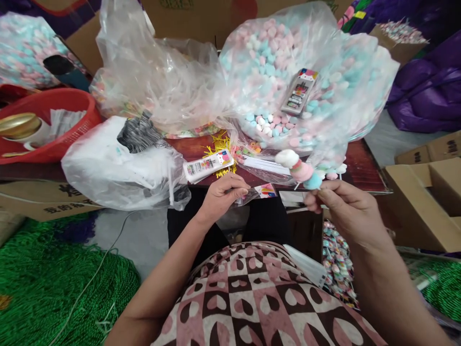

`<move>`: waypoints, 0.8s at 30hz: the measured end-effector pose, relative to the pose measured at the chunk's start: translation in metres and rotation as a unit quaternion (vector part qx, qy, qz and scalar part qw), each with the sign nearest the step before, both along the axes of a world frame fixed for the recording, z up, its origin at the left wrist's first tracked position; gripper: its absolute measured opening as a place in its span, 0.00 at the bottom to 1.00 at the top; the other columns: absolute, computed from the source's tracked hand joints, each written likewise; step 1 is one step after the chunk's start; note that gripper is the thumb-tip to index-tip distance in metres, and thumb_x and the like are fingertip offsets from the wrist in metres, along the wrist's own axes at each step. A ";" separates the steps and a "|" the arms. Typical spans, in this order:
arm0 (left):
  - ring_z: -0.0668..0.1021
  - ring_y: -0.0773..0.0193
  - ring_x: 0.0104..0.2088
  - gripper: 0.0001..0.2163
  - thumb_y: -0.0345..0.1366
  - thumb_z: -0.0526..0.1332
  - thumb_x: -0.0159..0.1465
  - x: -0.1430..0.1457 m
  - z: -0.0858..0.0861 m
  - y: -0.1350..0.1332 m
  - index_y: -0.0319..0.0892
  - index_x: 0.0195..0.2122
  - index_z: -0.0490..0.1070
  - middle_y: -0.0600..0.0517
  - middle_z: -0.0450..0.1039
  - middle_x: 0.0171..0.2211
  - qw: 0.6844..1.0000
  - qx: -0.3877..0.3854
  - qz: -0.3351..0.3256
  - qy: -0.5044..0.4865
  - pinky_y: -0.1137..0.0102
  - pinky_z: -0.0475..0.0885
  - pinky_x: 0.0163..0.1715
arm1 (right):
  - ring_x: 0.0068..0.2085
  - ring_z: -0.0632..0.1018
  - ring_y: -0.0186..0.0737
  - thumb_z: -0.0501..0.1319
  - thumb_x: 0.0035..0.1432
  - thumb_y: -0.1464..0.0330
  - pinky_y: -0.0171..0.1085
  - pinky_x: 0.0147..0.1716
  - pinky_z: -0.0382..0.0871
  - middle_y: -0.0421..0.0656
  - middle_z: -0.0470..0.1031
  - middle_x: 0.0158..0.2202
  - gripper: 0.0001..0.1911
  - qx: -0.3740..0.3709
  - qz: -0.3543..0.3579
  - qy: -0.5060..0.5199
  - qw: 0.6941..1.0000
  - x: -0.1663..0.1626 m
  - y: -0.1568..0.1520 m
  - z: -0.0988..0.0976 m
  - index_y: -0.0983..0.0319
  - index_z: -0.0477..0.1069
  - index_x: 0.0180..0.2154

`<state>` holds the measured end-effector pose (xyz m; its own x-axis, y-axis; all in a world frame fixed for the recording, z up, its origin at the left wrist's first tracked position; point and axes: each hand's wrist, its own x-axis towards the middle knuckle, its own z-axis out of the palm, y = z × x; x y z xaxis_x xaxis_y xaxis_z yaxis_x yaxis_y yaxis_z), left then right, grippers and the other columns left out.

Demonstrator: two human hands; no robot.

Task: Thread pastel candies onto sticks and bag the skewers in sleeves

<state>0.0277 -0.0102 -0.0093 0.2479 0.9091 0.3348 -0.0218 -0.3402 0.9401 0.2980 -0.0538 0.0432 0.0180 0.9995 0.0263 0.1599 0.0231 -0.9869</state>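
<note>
My right hand (345, 206) is closed on the lower end of a marshmallow skewer (301, 170), its white, pink and blue pieces tilted up to the left. In a pinch, my left hand (225, 194) grips a small clear printed bag (264, 191) by one end, just above my lap. A stack of printed bags (209, 166) lies on the table edge beyond my left hand. Beside it are yellow twist ties (221, 142) and a clear pack of white sticks (264, 164). The skewer and the bag are apart.
A big clear sack of marshmallows (266, 53) stands at the back, a printed pack (299, 91) on it. Left are another plastic sack (162, 86), a white bag (111, 163) and a red basket (95, 117). An open carton (414, 206) stands right; green strands (72, 278) cover the floor left.
</note>
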 end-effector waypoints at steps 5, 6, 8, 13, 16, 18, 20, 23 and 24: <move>0.76 0.63 0.36 0.07 0.40 0.65 0.61 0.006 -0.005 -0.007 0.44 0.31 0.79 0.49 0.77 0.33 1.000 0.003 0.004 0.009 0.65 0.71 0.41 | 0.29 0.76 0.37 0.62 0.61 0.56 0.39 0.31 0.73 0.43 0.81 0.34 0.12 0.060 0.009 0.009 0.998 -0.045 0.005 -0.002 0.59 0.72 0.34; 0.76 0.63 0.36 0.07 0.40 0.65 0.62 0.006 -0.005 -0.008 0.44 0.32 0.79 0.49 0.77 0.33 1.000 0.006 0.009 0.010 0.65 0.71 0.40 | 0.28 0.76 0.36 0.61 0.62 0.57 0.38 0.31 0.73 0.42 0.81 0.33 0.12 0.059 0.021 0.001 0.998 -0.051 0.005 -0.001 0.59 0.72 0.34; 0.76 0.63 0.37 0.06 0.40 0.65 0.62 0.006 -0.006 -0.010 0.45 0.32 0.79 0.50 0.77 0.32 1.000 0.015 0.016 0.016 0.65 0.71 0.41 | 0.29 0.75 0.36 0.60 0.63 0.58 0.37 0.30 0.72 0.41 0.80 0.33 0.11 0.060 0.034 -0.019 0.997 -0.057 0.004 -0.001 0.59 0.72 0.33; 0.76 0.63 0.37 0.07 0.41 0.64 0.62 0.005 -0.007 -0.011 0.44 0.32 0.79 0.49 0.76 0.33 0.997 0.022 0.055 0.043 0.65 0.70 0.42 | 0.32 0.75 0.36 0.58 0.65 0.60 0.35 0.31 0.69 0.41 0.79 0.32 0.11 0.084 -0.003 -0.124 0.989 -0.054 0.004 -0.003 0.58 0.73 0.34; 0.76 0.63 0.37 0.08 0.41 0.64 0.62 0.006 -0.008 -0.011 0.44 0.32 0.79 0.50 0.76 0.32 0.996 0.023 0.074 0.048 0.66 0.70 0.41 | 0.31 0.75 0.36 0.58 0.65 0.60 0.35 0.31 0.68 0.41 0.79 0.32 0.11 0.083 -0.014 -0.140 0.987 -0.054 0.005 -0.007 0.58 0.73 0.34; 0.76 0.63 0.36 0.07 0.41 0.64 0.62 0.006 -0.008 -0.011 0.44 0.32 0.79 0.50 0.76 0.32 0.996 0.024 0.071 0.047 0.65 0.70 0.41 | 0.30 0.74 0.35 0.58 0.64 0.61 0.35 0.30 0.68 0.41 0.78 0.33 0.10 0.082 -0.018 -0.131 0.988 -0.056 0.006 -0.009 0.58 0.73 0.35; 0.76 0.63 0.37 0.07 0.40 0.64 0.62 0.006 -0.009 -0.012 0.45 0.32 0.79 0.50 0.76 0.32 0.997 0.025 0.067 0.043 0.65 0.70 0.42 | 0.28 0.73 0.34 0.59 0.64 0.61 0.35 0.30 0.67 0.41 0.76 0.33 0.09 0.087 -0.020 -0.114 0.989 -0.057 0.007 -0.012 0.58 0.73 0.35; 0.75 0.63 0.37 0.06 0.39 0.64 0.62 0.005 -0.011 -0.012 0.45 0.32 0.79 0.50 0.76 0.33 0.997 0.020 0.066 0.035 0.65 0.70 0.42 | 0.25 0.69 0.33 0.59 0.64 0.60 0.35 0.27 0.65 0.39 0.73 0.30 0.10 0.082 -0.014 -0.075 0.994 -0.058 0.008 -0.016 0.58 0.72 0.35; 0.75 0.63 0.37 0.06 0.39 0.64 0.63 0.005 -0.011 -0.012 0.45 0.32 0.79 0.50 0.76 0.33 0.997 0.016 0.066 0.033 0.65 0.70 0.42 | 0.24 0.68 0.32 0.59 0.63 0.59 0.34 0.25 0.64 0.38 0.72 0.28 0.10 0.074 -0.011 -0.062 0.995 -0.058 0.008 -0.017 0.58 0.72 0.35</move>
